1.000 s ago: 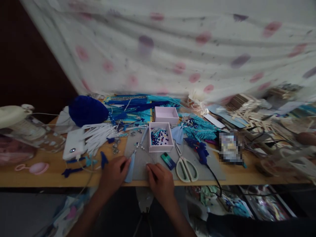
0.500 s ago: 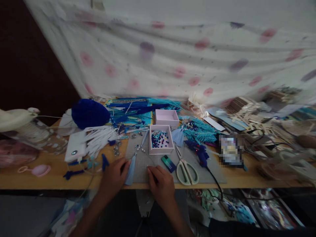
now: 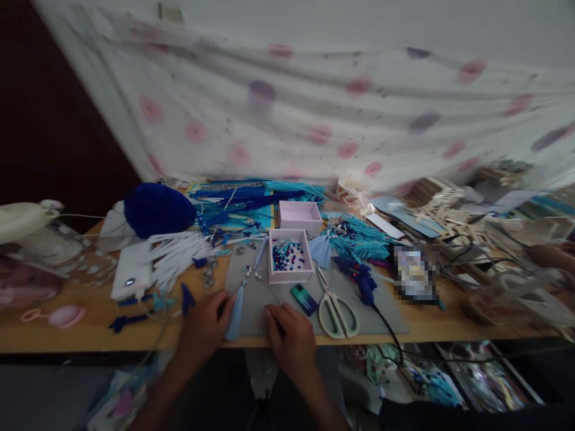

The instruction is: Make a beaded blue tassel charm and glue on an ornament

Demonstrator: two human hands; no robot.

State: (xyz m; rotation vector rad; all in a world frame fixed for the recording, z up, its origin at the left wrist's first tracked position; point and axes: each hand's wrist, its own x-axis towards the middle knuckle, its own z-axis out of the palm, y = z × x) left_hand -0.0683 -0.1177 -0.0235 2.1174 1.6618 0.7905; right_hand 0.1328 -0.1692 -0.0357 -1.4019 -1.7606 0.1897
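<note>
Left hand (image 3: 204, 321) — fingertips at blue tassel (image 3: 236, 315), grip unclear, perhaps steadying it over grey mat (image 3: 254, 320) | right hand (image 3: 291, 335) — fingers curled closed, contents hidden | bead box (image 3: 291, 278) beyond both, likely for reach

At the front edge of the counter (image 3: 90, 338), beside my left hand (image 3: 206, 320), the pale blue tassel (image 3: 235, 317) looks soft and matt. The counter resembles smooth wood; my grey mat (image 3: 257, 326) is dull. My scissors (image 3: 330, 294) have metal blades and plastic-looking handles, the boxed beads (image 3: 287, 256) look glossy.
</note>
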